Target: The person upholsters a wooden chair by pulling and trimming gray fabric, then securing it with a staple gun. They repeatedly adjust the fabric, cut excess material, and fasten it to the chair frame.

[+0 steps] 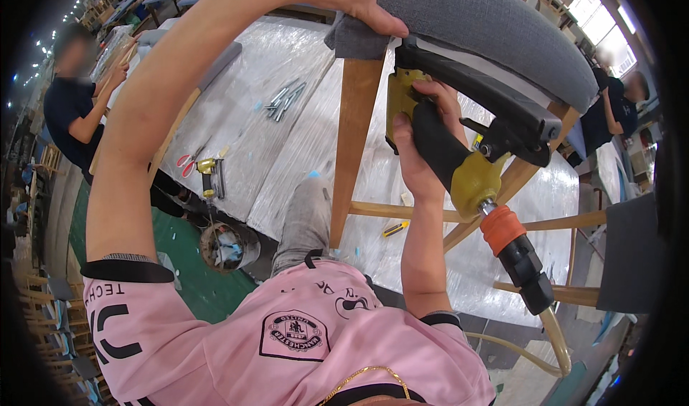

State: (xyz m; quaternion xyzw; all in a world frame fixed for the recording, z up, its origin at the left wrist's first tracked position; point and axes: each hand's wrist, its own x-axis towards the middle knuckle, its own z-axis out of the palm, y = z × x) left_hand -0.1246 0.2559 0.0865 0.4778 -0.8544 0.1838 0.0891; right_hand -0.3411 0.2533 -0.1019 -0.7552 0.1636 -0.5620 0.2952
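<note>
Two hands worked: right hand [420, 144] gripped a yellow-black stapler [459, 129]; left hand [359, 4] clasped the grey woven seat [495, 25] (wooden legs).

Yellow-black staple gun [459, 144], grey seat cushion [495, 25]

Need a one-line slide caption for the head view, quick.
Right hand presses a yellow pneumatic stapler under a grey chair seat; left hand steadies it.

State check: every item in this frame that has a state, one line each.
Left hand: gripping the grey upholstered chair seat at its edge.
Right hand: closed around the yellow-and-black pneumatic staple gun.
Staple gun: nose pressed up under the seat, air hose attached.
Wooden chair leg: upright on the plastic-covered workbench.
Second yellow staple gun: lying unused.
</note>
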